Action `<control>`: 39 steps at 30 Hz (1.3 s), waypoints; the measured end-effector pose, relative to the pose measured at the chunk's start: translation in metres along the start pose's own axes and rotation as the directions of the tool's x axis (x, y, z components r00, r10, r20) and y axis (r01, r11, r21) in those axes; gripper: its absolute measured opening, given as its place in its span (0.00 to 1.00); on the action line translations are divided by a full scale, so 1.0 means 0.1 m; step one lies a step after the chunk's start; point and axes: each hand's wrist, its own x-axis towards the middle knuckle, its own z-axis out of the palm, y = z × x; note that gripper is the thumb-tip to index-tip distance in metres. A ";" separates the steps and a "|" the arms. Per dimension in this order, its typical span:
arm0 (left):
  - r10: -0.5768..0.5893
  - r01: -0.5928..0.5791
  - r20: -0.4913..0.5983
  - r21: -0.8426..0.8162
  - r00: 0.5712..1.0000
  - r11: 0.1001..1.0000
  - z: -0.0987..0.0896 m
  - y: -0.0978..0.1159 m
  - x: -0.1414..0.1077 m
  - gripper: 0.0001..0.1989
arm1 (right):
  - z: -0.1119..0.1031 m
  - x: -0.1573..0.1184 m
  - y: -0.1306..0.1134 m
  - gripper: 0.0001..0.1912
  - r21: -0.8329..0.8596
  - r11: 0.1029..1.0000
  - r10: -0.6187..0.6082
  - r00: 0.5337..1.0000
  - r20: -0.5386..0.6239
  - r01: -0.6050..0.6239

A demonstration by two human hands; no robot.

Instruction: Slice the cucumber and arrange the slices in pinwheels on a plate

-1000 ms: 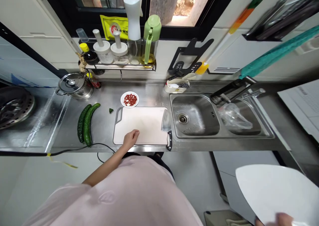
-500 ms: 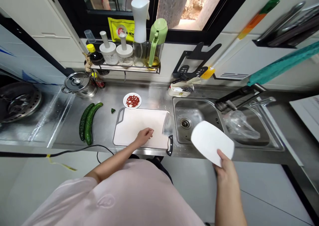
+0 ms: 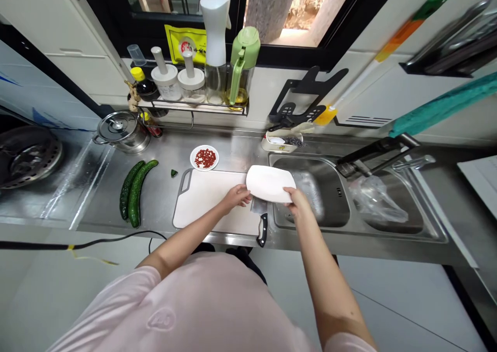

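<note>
A white plate (image 3: pixel 271 183) is held out over the cutting board's right end and the sink's edge. My right hand (image 3: pixel 295 199) is closed on its right rim. My left hand (image 3: pixel 237 196) is at the plate's left edge with fingers apart; whether it touches the rim is hard to tell. Below it lies the cutting board (image 3: pixel 202 202). A cleaver with a black handle (image 3: pixel 263 230) rests on the board's right end, its blade partly hidden by the plate. Two cucumbers (image 3: pixel 136 194) and a small green cucumber piece (image 3: pixel 173 173) lie on the counter to the left.
Behind the board stands a small dish of chopped red pieces (image 3: pixel 205 158). A lidded steel pot (image 3: pixel 122 132) is at the back left. The double sink (image 3: pixel 322 207) is on the right, with a plastic bag (image 3: pixel 378 199) in its far basin. Bottles and jars fill a wall shelf (image 3: pixel 194 106).
My right hand has carried the plate left, from in front of the sink to above the board's right end. My left hand has moved slightly right and up to the plate's edge.
</note>
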 end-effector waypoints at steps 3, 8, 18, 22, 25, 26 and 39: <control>0.025 -0.027 -0.080 -0.028 0.997 0.999 -0.11 0.00 0.06 0.22 | 0.22 0.06 -0.01 0.16 -0.046 0.998 -0.048 0.995 0.087 0.052; 0.044 -0.059 -0.183 -0.079 0.982 0.995 -0.26 0.02 0.15 0.17 | 0.50 0.18 -0.02 0.20 -0.088 0.991 -0.090 0.985 0.150 0.104; 0.086 -0.146 -0.386 -0.130 0.919 0.981 -0.62 0.04 0.47 0.14 | 0.83 0.44 -0.05 0.24 -0.432 0.849 -0.090 0.888 0.450 0.305; 0.123 -0.182 -0.409 -0.109 0.904 0.977 -0.74 0.02 0.62 0.14 | 0.98 0.62 -0.01 0.25 -0.509 0.766 -0.167 0.886 0.433 0.393; 0.133 -0.187 -0.428 -0.087 0.894 0.978 -0.80 0.01 0.73 0.14 | 1.09 0.73 0.02 0.26 -0.546 0.708 -0.257 0.884 0.391 0.448; 0.136 -0.188 -0.434 -0.080 0.891 0.979 -0.81 0.01 0.76 0.14 | 1.13 0.77 0.03 0.26 -0.562 0.683 -0.282 0.879 0.385 0.466; 0.142 -0.172 -0.482 -0.018 0.865 0.985 -0.93 -0.01 0.98 0.17 | 1.31 1.02 0.15 0.27 -0.757 0.396 -0.383 0.843 0.379 0.520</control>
